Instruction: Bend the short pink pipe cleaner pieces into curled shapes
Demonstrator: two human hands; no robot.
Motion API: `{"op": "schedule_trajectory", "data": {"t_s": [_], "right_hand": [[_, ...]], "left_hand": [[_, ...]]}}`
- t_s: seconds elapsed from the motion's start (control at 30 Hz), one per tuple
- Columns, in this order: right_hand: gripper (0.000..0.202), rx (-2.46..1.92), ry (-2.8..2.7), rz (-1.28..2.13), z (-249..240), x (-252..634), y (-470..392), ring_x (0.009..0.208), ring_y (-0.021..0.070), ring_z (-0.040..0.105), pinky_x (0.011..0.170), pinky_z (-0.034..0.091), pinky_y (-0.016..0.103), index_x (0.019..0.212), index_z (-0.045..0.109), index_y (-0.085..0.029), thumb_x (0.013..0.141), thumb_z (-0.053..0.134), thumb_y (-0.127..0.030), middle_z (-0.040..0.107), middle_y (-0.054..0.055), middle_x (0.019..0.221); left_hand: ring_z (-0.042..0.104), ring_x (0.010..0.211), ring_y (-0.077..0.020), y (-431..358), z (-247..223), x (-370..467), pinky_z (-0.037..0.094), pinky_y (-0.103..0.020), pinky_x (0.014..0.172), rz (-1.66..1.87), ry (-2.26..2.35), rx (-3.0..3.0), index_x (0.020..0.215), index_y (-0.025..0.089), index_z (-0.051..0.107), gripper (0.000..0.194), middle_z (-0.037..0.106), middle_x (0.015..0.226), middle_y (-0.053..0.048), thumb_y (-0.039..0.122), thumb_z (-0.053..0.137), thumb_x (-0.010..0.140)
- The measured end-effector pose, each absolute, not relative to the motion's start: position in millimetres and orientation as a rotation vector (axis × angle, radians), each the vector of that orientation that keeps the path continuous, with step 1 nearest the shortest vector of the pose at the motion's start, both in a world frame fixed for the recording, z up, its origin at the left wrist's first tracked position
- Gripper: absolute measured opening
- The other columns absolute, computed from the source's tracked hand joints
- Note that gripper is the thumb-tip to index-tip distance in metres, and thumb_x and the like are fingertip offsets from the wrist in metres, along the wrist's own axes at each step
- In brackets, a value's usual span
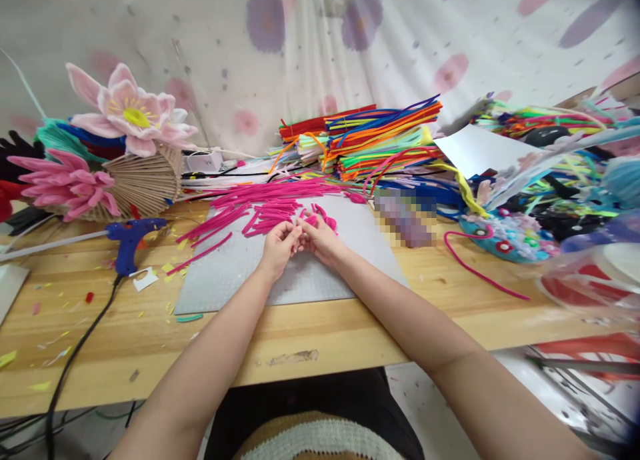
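Over the grey cutting mat (pixel 320 283), my left hand (pixel 279 249) and my right hand (pixel 320 239) meet, fingertips pinched together and touching. Whatever is between the fingers is too small and too hidden to make out. Cut magenta pipe cleaners (pixel 275 215) lie in a bundle just beyond my left hand. Curled magenta pipe-cleaner loops (pixel 327 219) show right behind my right hand, partly covered by it. Longer magenta pipe cleaners (pixel 270 192) are spread along the mat's far edge.
A blue hot glue gun (pixel 131 240) stands at the left, its black cord trailing over the table's front edge. Fluffy flowers (pixel 133 110) and a fan (pixel 147 180) are behind it. Bundles of coloured pipe cleaners (pixel 385 140) are piled at the back. A plastic tub (pixel 595 277) sits at right.
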State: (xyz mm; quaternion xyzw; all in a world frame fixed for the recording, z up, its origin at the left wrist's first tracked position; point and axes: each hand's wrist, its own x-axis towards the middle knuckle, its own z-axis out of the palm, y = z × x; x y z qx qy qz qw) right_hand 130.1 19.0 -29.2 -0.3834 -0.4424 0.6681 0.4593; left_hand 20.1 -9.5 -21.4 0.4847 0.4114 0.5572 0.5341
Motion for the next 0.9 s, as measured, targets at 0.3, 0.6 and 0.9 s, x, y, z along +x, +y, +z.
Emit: {"op": "schedule_trajectory", "data": {"t_s": [0.3, 0.6, 0.9], "right_hand": [[0.034, -0.938, -1.615, 1.56, -2.5, 195.9, 35.9, 0.052, 0.0055, 0.043, 0.049, 0.038, 0.02, 0.069, 0.053, -0.016, 0.065, 0.069, -0.045, 0.049, -0.004, 0.062], [0.041, -1.58, -1.692, 0.611, -27.5, 240.0, 65.6, 0.068, 0.0154, 0.052, 0.063, 0.039, 0.028, 0.082, 0.062, -0.016, 0.063, 0.066, -0.052, 0.06, 0.005, 0.075], [0.022, -1.673, -1.92, 0.53, -24.8, 215.7, 53.4, 0.058, 0.0131, 0.047, 0.056, 0.03, 0.026, 0.068, 0.058, -0.017, 0.07, 0.06, -0.04, 0.058, 0.003, 0.064]], "left_hand": [[0.034, 0.036, -0.0043, -1.4, -26.8, 8.0, 0.023, -0.018, 0.034, 1.271, 1.058, 1.191, 0.066, 0.017, 0.051, 0.027, 0.043, 0.045, 0.007, 0.041, 0.064, 0.068], [0.039, 0.04, -0.0051, 1.0, -35.2, 12.2, 0.028, -0.017, 0.033, 1.232, 1.177, 1.221, 0.078, 0.015, 0.058, 0.023, 0.046, 0.054, 0.006, 0.036, 0.061, 0.072], [0.039, 0.039, -0.0054, 1.9, -37.7, 11.2, 0.028, -0.017, 0.034, 1.239, 1.188, 1.221, 0.076, 0.016, 0.058, 0.021, 0.045, 0.051, 0.006, 0.036, 0.062, 0.071]]}}
